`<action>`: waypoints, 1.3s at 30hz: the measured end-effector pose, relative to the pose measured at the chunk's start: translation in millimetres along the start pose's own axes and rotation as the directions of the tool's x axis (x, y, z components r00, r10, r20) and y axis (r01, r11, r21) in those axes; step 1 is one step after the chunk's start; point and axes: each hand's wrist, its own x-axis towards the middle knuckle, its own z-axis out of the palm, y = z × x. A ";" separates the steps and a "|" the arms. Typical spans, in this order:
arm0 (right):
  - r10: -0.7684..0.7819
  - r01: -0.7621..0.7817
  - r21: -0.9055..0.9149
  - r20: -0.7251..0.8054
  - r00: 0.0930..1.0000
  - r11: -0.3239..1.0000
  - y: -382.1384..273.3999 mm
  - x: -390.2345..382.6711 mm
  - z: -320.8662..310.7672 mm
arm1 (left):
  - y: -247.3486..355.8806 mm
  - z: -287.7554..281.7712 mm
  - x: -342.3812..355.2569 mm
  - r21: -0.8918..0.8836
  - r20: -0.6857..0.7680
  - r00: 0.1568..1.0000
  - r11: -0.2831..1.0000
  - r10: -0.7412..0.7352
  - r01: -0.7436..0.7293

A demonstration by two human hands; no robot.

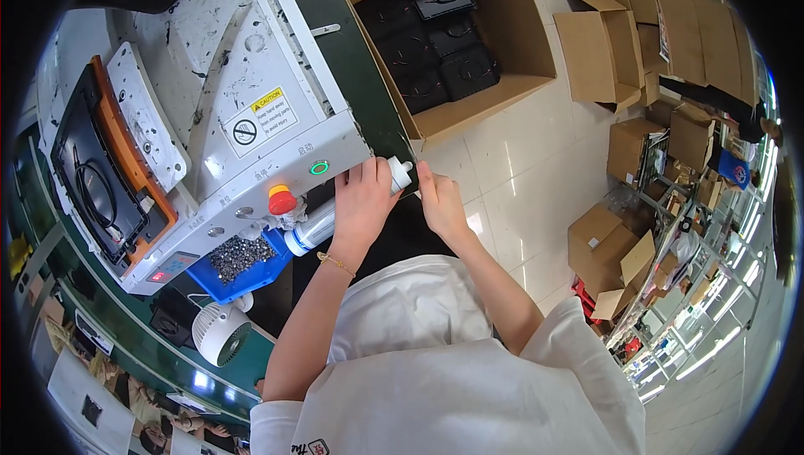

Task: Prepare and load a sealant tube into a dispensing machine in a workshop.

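The left hand [362,201] is wrapped around a clear water bottle [335,214] with a white cap and a blue base, fingers closed on its body. The bottle lies tilted against the front lower corner of the grey machine [251,112], just beside the red button [281,200] on that machine's front panel. The right hand [439,202] sits at the bottle's cap end, fingers drawn together, but whether they pinch the cap cannot be told. Below the machine's front panel a blue tray [251,275] holds small dark screws, and a white fan [221,332] stands under that. Beyond the machine's right side, an open cardboard box [511,28] holds black cases.
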 end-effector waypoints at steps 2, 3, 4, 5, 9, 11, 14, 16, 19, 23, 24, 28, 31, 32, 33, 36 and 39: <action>0.024 -0.024 0.000 0.005 1.000 1.000 1.5 0.2 -2.5 | 0.5 0.0 0.1 0.013 0.001 1.000 1.000 0.020 -0.020; 0.031 -0.031 -0.011 0.023 0.999 0.999 4.0 0.3 -3.3 | 0.7 -0.8 0.5 0.026 0.001 0.999 0.999 0.040 -0.040; 0.038 -0.037 -0.022 0.040 0.998 0.999 5.3 0.2 -3.7 | 0.6 -0.9 0.7 0.026 0.000 0.999 0.999 0.042 -0.042; 0.038 -0.037 -0.021 0.040 0.998 0.999 5.5 -0.7 -3.5 | 0.1 -0.6 0.3 0.032 -0.008 0.999 0.999 0.044 -0.044; 0.079 -0.078 -0.011 0.062 0.995 0.997 9.8 -4.4 -0.9 | 0.3 0.2 -0.9 0.033 -0.005 0.999 0.999 0.037 -0.037; 0.088 -0.087 -0.018 0.071 0.994 0.996 11.3 -5.5 -0.1 | 0.3 0.1 -1.3 0.033 -0.005 0.999 0.999 0.037 -0.037; 0.072 -0.071 -0.014 0.069 0.995 0.997 11.3 -7.0 0.0 | -0.5 -0.6 -0.7 0.020 -0.008 0.999 0.999 0.037 -0.037; 0.095 -0.095 -0.002 0.069 0.993 0.995 13.3 -6.7 1.1 | -0.3 -1.5 -1.0 0.009 -0.011 0.999 0.999 0.037 -0.037; 0.072 -0.072 -0.004 0.056 0.996 0.997 17.0 -6.7 1.4 | 0.2 -1.6 -0.3 0.005 -0.008 0.999 0.999 0.040 -0.040; 0.068 -0.067 -0.016 0.053 0.996 0.998 9.1 -8.6 1.0 | -0.9 -1.3 -0.9 0.007 -0.007 0.999 0.999 0.039 -0.039; 0.048 -0.047 -0.056 0.030 0.998 0.997 5.9 -9.4 1.2 | -1.7 -0.7 -0.9 0.004 -0.004 0.999 0.999 0.042 -0.042; -0.008 -0.001 -0.176 -0.046 0.999 0.984 5.0 -9.5 7.4 | -3.3 0.7 2.4 0.017 0.014 0.997 0.997 0.070 -0.070; 0.017 -0.021 -0.160 -0.025 1.000 0.987 -5.4 -0.8 7.6 | -4.4 -2.2 4.5 0.072 0.129 0.986 0.991 0.106 -0.116; 0.018 -0.022 -0.159 -0.026 1.000 0.987 -3.8 -1.2 7.4 | -6.1 -2.7 5.2 0.068 0.128 0.985 0.989 0.119 -0.129; 0.036 -0.039 -0.175 -0.017 0.999 0.984 0.4 -2.9 7.0 | -7.4 -3.2 6.0 0.063 0.127 0.983 0.988 0.133 -0.142; 0.061 -0.059 -0.203 0.007 0.998 0.977 10.6 -13.8 2.4 | -7.2 -2.9 4.2 0.023 0.124 0.981 0.988 0.148 -0.152; 0.071 -0.066 -0.207 0.017 0.997 0.976 6.1 -5.2 3.0 | -7.8 -2.2 7.4 0.014 0.130 0.980 0.988 0.152 -0.156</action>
